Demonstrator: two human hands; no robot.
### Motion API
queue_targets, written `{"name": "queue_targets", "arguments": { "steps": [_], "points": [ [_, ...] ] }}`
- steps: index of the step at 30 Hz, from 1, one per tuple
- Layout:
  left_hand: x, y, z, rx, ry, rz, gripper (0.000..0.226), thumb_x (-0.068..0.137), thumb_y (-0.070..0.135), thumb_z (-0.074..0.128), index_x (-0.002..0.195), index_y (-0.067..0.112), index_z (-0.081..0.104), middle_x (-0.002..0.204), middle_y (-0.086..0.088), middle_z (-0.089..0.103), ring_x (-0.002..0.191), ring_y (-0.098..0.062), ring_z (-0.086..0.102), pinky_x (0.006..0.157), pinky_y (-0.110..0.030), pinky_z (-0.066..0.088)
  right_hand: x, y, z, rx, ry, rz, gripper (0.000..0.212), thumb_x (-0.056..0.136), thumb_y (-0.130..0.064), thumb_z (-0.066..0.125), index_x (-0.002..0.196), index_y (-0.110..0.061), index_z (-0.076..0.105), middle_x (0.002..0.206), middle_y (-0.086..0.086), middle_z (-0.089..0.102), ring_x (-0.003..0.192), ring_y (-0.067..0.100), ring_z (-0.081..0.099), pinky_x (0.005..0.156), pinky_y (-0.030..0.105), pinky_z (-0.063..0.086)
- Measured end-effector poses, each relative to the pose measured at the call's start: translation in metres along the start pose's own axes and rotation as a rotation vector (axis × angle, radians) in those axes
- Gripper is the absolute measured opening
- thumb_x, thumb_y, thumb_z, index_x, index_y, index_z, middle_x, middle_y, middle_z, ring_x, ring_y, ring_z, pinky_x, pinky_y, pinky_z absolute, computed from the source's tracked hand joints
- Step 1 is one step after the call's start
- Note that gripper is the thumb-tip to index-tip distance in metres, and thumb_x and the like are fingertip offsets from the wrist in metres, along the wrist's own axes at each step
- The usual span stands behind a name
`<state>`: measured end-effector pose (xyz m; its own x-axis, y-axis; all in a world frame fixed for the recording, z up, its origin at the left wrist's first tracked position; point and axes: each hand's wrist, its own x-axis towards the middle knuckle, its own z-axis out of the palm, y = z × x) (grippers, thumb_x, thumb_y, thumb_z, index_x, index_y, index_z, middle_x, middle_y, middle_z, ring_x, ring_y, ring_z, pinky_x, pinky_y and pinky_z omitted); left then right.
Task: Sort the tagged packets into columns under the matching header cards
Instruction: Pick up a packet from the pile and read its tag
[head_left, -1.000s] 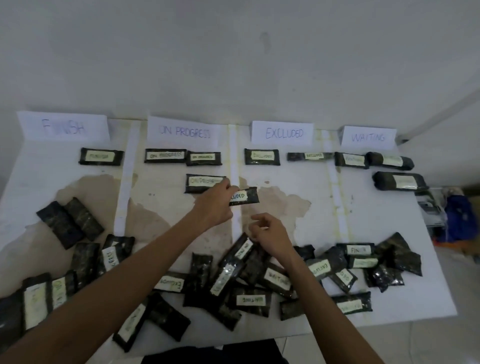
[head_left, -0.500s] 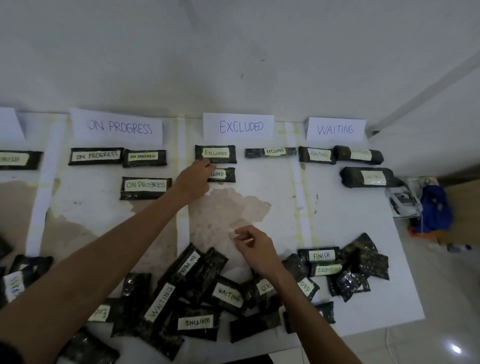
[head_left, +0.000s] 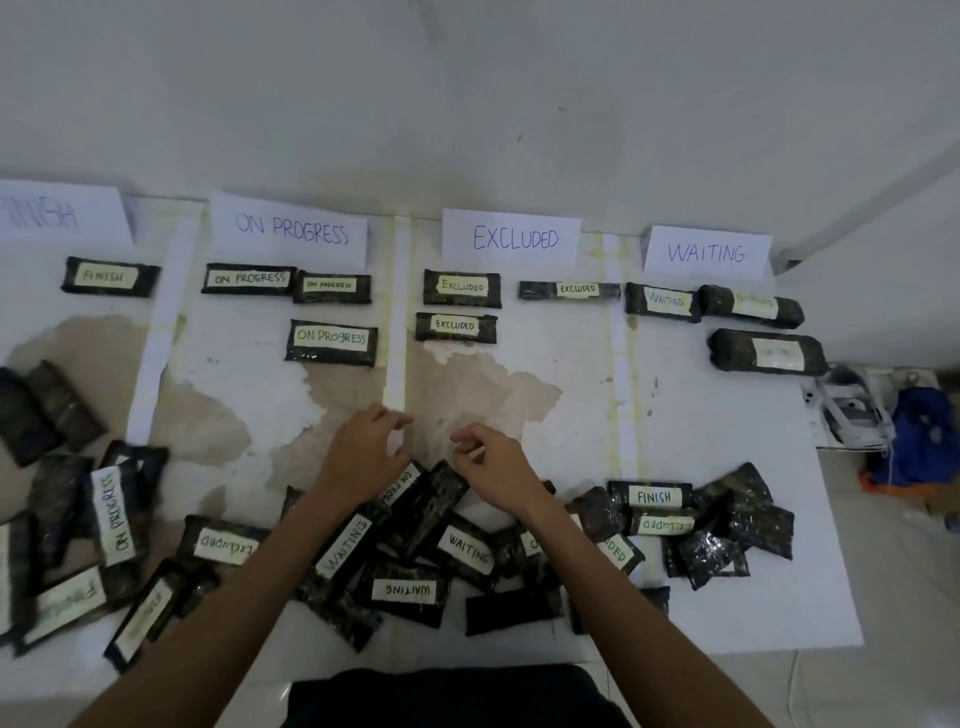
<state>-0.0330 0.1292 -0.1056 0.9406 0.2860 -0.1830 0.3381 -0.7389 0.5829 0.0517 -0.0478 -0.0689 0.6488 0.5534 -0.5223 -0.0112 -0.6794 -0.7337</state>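
Black glossy film-wrapped packets (head_left: 410, 590) with pale paper tags: unsorted heap at near edge of white surface (head_left: 571, 441); 10 lie in columns under white paper header cards (head_left: 511, 238). Likely light, soft, slippery; pinch short ends. Over heap, left hand (head_left: 363, 452) and right hand (head_left: 493, 467) hover, fingers loosely curled, empty.

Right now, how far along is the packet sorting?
Done: ten sorted packets lie in columns, one under the FINISH card, three each under the ON PROGRESS card, EXCLUDED card and WAITING card. In hand: nothing; the left hand and right hand hover empty over the unsorted pile. Left: most of it, that jumble along the near edge.
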Motion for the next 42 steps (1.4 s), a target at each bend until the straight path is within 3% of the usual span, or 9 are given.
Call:
{"name": "queue_targets", "arguments": {
  "steps": [3, 7, 13, 17, 20, 23, 27, 35, 42],
  "points": [
    [-0.042, -0.005, 0.011, 0.055, -0.093, -0.089, 0.051, 0.073, 0.035, 0.067, 0.119, 0.016, 0.057, 0.100, -0.004, 0.057, 0.090, -0.025, 0.057, 0.077, -0.035, 0.049, -0.004, 0.001, 0.004, -0.004, -0.045, 0.012, 0.026, 0.091, -0.016, 0.055, 0.116, -0.013, 0.059, 0.101, 0.000, 0.060, 0.088, 0.014, 0.056, 0.075, 0.020, 0.043],
    [-0.059, -0.003, 0.020, 0.122, -0.158, -0.204, 0.073, 0.069, 0.037, 0.074, 0.133, 0.016, 0.044, 0.115, -0.008, 0.052, 0.102, -0.029, 0.053, 0.086, -0.041, 0.047, -0.009, 0.006, 0.008, -0.034, -0.047, 0.013, 0.025, 0.090, -0.016, 0.056, 0.115, -0.012, 0.060, 0.101, -0.001, 0.059, 0.088, 0.014, 0.056, 0.075, 0.020, 0.042],
    [-0.044, 0.007, -0.004, -0.223, -0.067, -0.375, 0.016, 0.083, 0.024, 0.064, 0.093, 0.015, 0.056, 0.086, -0.001, 0.055, 0.082, -0.022, 0.057, 0.066, -0.031, 0.044, -0.020, 0.008, 0.010, -0.054, -0.011, -0.001, 0.026, 0.091, -0.014, 0.054, 0.116, -0.011, 0.059, 0.101, 0.002, 0.060, 0.091, 0.016, 0.055, 0.080, 0.022, 0.045],
    [-0.034, 0.011, -0.036, -0.526, 0.161, -0.530, 0.018, 0.083, 0.017, 0.065, 0.098, 0.013, 0.054, 0.091, 0.000, 0.059, 0.086, -0.019, 0.057, 0.070, -0.029, 0.047, -0.021, -0.006, 0.019, 0.002, 0.071, -0.056, 0.027, 0.088, -0.018, 0.060, 0.115, -0.014, 0.059, 0.100, 0.000, 0.059, 0.087, 0.012, 0.056, 0.076, 0.022, 0.048],
    [-0.033, 0.004, -0.048, -0.715, 0.256, -0.592, 0.021, 0.082, 0.016, 0.067, 0.098, 0.013, 0.055, 0.099, -0.006, 0.062, 0.092, -0.024, 0.061, 0.078, -0.040, 0.054, -0.017, -0.027, 0.037, -0.090, 0.110, -0.189, 0.047, 0.081, -0.029, 0.068, 0.124, -0.016, 0.053, 0.116, 0.001, 0.055, 0.099, 0.011, 0.053, 0.086, 0.026, 0.049],
    [-0.038, -0.001, -0.054, -0.871, 0.294, -0.625, 0.021, 0.083, 0.010, 0.066, 0.099, 0.008, 0.054, 0.099, -0.010, 0.062, 0.092, -0.026, 0.063, 0.068, -0.032, 0.057, -0.008, -0.049, 0.061, -0.282, 0.107, -0.310, 0.065, 0.076, -0.037, 0.071, 0.132, -0.018, 0.044, 0.123, 0.004, 0.048, 0.110, 0.018, 0.047, 0.095, 0.033, 0.043],
    [-0.048, -0.011, -0.070, -0.985, 0.332, -0.627, 0.018, 0.084, 0.005, 0.064, 0.099, 0.002, 0.053, 0.095, -0.012, 0.061, 0.089, -0.025, 0.064, 0.058, -0.022, 0.058, 0.006, -0.076, 0.090, -0.394, 0.129, -0.413, 0.055, 0.077, -0.025, 0.069, 0.127, -0.014, 0.048, 0.118, 0.008, 0.053, 0.103, 0.027, 0.052, 0.089, 0.043, 0.047],
    [-0.049, -0.088, -0.124, -0.922, 0.358, -0.622, 0.025, 0.089, 0.012, 0.059, 0.114, 0.011, 0.053, 0.108, -0.011, 0.061, 0.096, -0.026, 0.061, 0.076, -0.034, 0.051, 0.054, -0.140, 0.124, -0.531, 0.088, -0.448, 0.054, 0.076, -0.016, 0.066, 0.127, -0.010, 0.049, 0.120, 0.013, 0.055, 0.103, 0.032, 0.053, 0.088, 0.043, 0.048],
    [-0.070, -0.165, -0.167, -0.607, 0.264, -0.529, 0.020, 0.091, 0.015, 0.055, 0.111, 0.017, 0.060, 0.102, -0.003, 0.062, 0.091, -0.017, 0.058, 0.067, -0.024, 0.045, 0.123, -0.184, 0.149, -0.657, 0.042, -0.386, 0.056, 0.078, -0.011, 0.064, 0.130, -0.011, 0.044, 0.121, 0.013, 0.051, 0.106, 0.030, 0.052, 0.084, 0.042, 0.050]
  ]
}}
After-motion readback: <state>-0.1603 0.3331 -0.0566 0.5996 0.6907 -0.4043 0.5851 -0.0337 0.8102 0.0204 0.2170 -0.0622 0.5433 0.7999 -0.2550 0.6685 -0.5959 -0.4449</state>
